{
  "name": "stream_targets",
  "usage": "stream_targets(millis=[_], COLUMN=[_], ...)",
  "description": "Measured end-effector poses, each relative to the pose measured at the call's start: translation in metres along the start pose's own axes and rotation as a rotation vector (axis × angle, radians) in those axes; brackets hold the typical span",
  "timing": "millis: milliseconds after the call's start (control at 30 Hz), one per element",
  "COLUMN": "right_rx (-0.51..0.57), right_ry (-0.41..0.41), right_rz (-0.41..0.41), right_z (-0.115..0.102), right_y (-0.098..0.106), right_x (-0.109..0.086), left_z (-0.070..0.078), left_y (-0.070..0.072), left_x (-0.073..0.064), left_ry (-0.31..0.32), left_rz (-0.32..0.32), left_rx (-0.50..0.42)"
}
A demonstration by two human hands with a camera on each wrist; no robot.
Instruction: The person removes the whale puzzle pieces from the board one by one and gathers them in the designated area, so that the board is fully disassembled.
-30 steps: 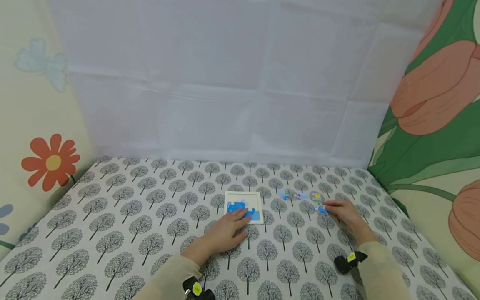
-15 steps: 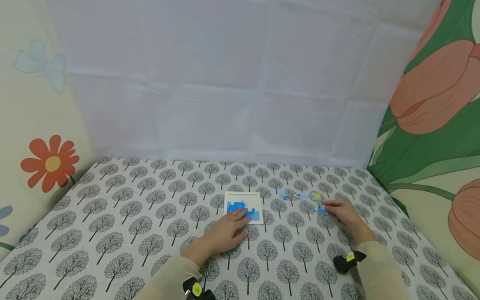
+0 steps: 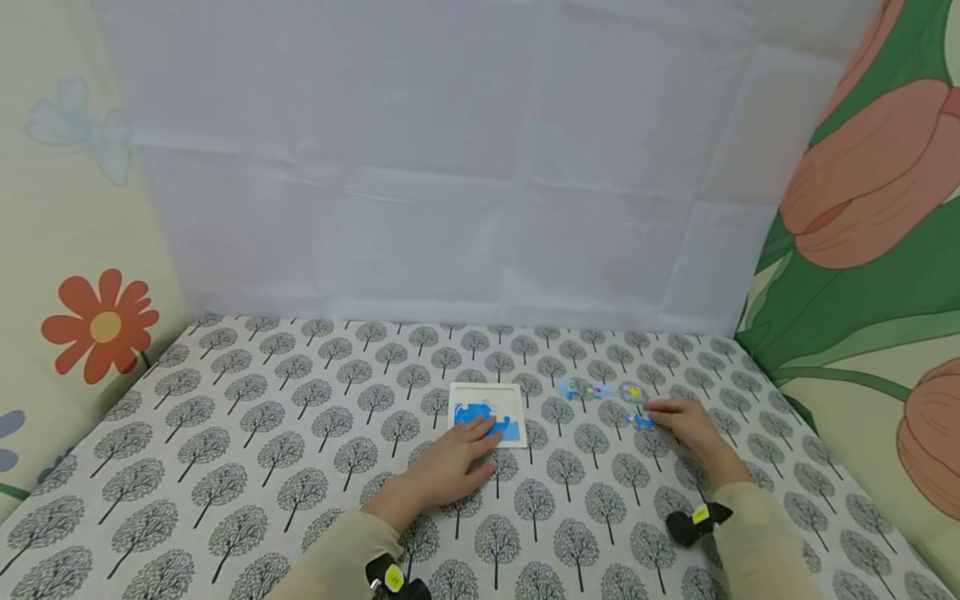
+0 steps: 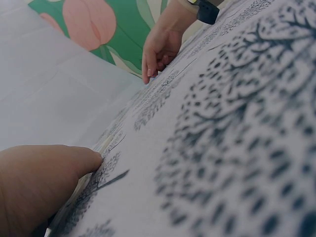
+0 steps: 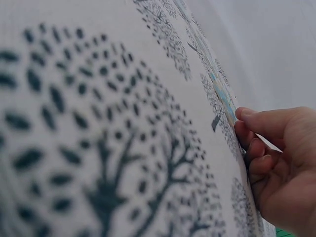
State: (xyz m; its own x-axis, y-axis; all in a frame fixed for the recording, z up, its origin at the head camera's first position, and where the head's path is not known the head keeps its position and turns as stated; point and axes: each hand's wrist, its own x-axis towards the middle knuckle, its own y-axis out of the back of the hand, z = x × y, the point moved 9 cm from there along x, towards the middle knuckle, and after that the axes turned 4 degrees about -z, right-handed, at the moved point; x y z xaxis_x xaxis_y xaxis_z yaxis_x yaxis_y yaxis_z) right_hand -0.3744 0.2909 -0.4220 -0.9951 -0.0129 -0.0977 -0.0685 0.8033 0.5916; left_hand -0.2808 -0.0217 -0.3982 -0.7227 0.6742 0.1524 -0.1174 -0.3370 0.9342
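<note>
A small white puzzle frame (image 3: 489, 386) lies on the cloth, with blue pieces filling its lower part. My left hand (image 3: 446, 467) rests with extended fingers across the frame's lower left and covers some of those pieces. Further right, my right hand (image 3: 692, 429) pinches the edge of a blue puzzle piece (image 3: 640, 422) lying on the cloth. The right wrist view has the thumb and index fingertip together at that piece (image 5: 224, 96), the other fingers curled below. In the left wrist view the left thumb (image 4: 74, 160) lies beside the frame.
Just beyond the right hand lie a puzzle piece with a yellow sun (image 3: 633, 392) and a light-blue piece with coloured spots (image 3: 584, 389). A tree-print cloth (image 3: 315, 450) covers the table. A white sheet (image 3: 450, 167) hangs behind, with flowered panels at both sides.
The blue piece at my right fingertips has turned slightly and shows more of its left side. My right hand shifted a tiny bit left; my left hand stays put.
</note>
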Motion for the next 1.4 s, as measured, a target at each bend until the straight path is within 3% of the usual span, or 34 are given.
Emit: stream_targets(millis=[167, 500, 700, 933, 1133, 1400], right_rx=[-0.01, 0.087, 0.157, 0.103, 0.13, 0.108], right_ry=[-0.025, -0.081, -0.055, -0.045, -0.064, 0.011], right_rz=[0.015, 0.013, -0.048, -0.045, -0.066, -0.096], right_z=[0.002, 0.003, -0.002, -0.015, -0.025, -0.042], right_y=[0.001, 0.001, 0.001, 0.005, 0.004, 0.001], right_x=[0.0, -0.003, -0.004, -0.005, -0.009, -0.002], left_z=[0.0, -0.001, -0.002, -0.002, -0.002, -0.001], left_y=[0.0, 0.0, 0.0, 0.0, -0.001, 0.002], left_x=[0.0, -0.001, 0.0, 0.002, 0.002, 0.002], left_ry=[0.003, 0.0, 0.006, 0.019, 0.018, 0.007], left_rz=[-0.004, 0.006, 0.007, -0.002, -0.003, 0.02], left_rx=[-0.002, -0.006, -0.026, -0.042, -0.041, -0.039])
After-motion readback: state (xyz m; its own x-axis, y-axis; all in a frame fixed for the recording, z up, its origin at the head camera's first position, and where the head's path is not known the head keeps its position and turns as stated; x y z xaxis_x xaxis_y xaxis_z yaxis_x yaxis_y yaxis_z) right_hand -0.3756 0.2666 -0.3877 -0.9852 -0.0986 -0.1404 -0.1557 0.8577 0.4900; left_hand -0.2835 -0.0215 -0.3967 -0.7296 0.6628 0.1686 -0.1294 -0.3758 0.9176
